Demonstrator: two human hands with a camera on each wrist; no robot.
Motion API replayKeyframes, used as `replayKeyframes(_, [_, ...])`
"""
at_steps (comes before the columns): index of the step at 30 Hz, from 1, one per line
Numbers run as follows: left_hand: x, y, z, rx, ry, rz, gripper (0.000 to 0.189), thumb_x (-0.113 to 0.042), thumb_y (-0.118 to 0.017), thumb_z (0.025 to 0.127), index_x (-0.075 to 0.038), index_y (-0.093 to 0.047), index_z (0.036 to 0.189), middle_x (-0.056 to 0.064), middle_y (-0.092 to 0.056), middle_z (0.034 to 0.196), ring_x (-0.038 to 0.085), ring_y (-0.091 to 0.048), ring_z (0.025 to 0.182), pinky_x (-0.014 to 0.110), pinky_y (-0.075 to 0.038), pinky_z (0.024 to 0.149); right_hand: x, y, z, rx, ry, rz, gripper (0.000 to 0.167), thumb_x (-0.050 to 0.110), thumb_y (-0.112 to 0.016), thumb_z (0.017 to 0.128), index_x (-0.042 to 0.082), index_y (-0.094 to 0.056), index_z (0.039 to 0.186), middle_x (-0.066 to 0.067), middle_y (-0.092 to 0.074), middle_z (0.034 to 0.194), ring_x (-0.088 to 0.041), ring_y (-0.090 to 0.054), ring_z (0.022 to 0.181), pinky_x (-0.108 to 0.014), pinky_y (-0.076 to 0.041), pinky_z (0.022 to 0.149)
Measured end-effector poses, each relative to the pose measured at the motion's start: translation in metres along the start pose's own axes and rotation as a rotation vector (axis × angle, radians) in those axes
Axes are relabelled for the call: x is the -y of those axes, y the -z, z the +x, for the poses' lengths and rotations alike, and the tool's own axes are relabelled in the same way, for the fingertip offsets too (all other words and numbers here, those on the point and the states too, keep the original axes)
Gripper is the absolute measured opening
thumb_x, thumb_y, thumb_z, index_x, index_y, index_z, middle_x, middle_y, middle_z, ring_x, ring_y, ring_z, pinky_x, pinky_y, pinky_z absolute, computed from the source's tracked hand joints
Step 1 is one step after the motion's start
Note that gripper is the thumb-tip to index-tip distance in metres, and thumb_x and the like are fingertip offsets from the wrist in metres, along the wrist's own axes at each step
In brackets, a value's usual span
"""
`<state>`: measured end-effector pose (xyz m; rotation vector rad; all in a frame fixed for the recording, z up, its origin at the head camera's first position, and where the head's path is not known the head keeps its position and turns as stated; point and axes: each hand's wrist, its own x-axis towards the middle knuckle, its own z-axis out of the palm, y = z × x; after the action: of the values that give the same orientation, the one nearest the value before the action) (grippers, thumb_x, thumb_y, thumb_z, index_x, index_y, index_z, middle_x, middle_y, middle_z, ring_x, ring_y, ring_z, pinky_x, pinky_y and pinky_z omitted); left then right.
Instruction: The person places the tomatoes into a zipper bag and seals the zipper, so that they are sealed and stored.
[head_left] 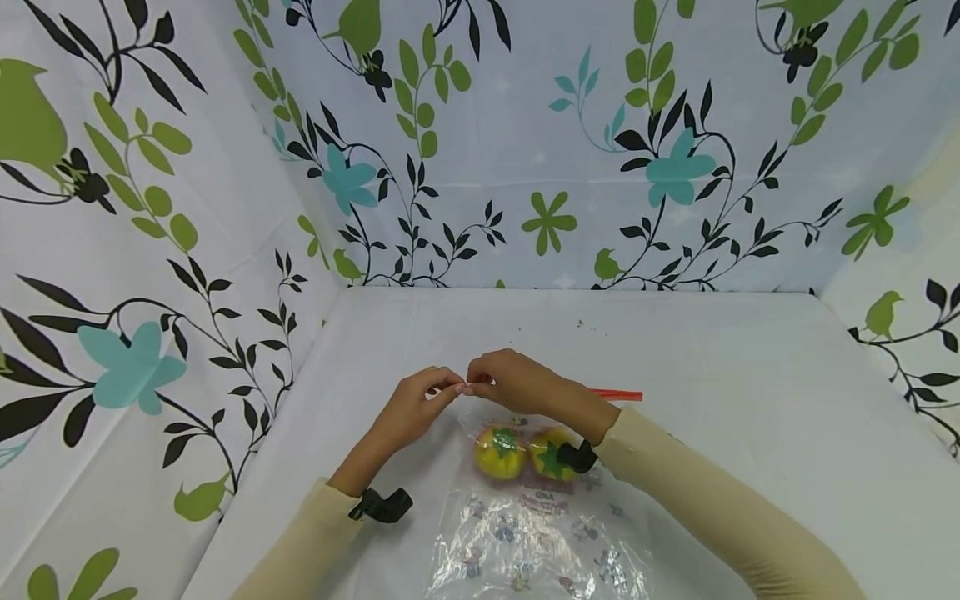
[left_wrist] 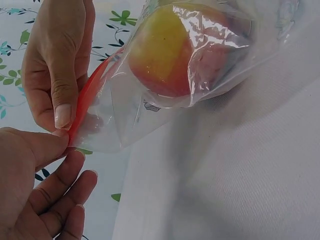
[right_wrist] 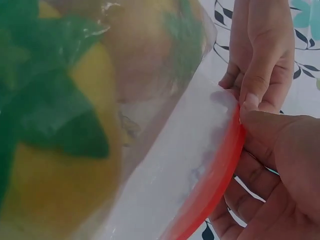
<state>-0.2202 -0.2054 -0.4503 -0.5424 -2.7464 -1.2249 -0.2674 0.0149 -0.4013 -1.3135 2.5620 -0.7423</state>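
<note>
A clear printed zip bag point(head_left: 536, 546) lies below my hands, its red zip strip point(head_left: 621, 395) along the far edge. Inside sit two round yellow-and-red fruits, one on the left point(head_left: 491, 465) and one on the right point(head_left: 542, 440), with green star-shaped tops. At the left end of the strip my left hand point(head_left: 408, 410) pinches the bag's corner between thumb and index finger. My right hand point(head_left: 517, 382) meets it there, thumb and fingertip pinching the same red edge. The left wrist view shows both thumbs at the red strip point(left_wrist: 90, 92), the other left fingers loosely bent.
A white-covered table point(head_left: 750, 417) spreads around the bag. Printed cloth point(head_left: 465, 208) with leaves, birds and flowers hangs behind it and at both sides. Tiny dark specks lie near the table's far part. Black wrist mounts point(head_left: 382, 506) sit on both forearms.
</note>
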Motion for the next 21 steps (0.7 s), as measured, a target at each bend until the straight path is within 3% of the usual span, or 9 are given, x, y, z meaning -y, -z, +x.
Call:
replayKeyframes(5, [-0.0003,0.0006,0.0006,-0.010,-0.012,0.016,0.016,-0.031,-0.067,0.105,-0.019,-0.077,0.106,-0.004,-0.073,0.103,0.013,-0.066,0.096,0.044,-0.055,0.093,-0.0016,-0.0025,0.0030,-0.030,0.015,-0.015,0.012,0.022,-0.068,0.105,0.012,-0.073,0.100,0.001,-0.072,0.091,-0.011,-0.059,0.078,-0.026,-0.051,0.072])
replayKeyframes(13, [0.0023,0.0027,-0.0028,0.012,-0.006,0.000,0.012,-0.030,-0.066,0.106,-0.021,-0.075,0.105,-0.007,-0.072,0.103,0.013,-0.065,0.098,0.043,-0.053,0.094,-0.0019,-0.0048,0.0039,-0.009,0.033,-0.043,0.012,0.025,-0.067,0.105,0.015,-0.072,0.103,0.003,-0.070,0.093,-0.012,-0.057,0.080,-0.027,-0.050,0.074])
replayKeyframes(21, [0.0031,0.0069,-0.0052,0.047,-0.053,-0.025,0.010,-0.028,-0.067,0.105,-0.024,-0.075,0.104,-0.010,-0.067,0.102,0.014,-0.062,0.102,0.047,-0.049,0.089,-0.0003,-0.0025,-0.0012,0.025,0.082,-0.065,0.014,0.025,-0.065,0.107,0.013,-0.071,0.104,0.003,-0.067,0.093,-0.012,-0.056,0.083,-0.028,-0.048,0.075])
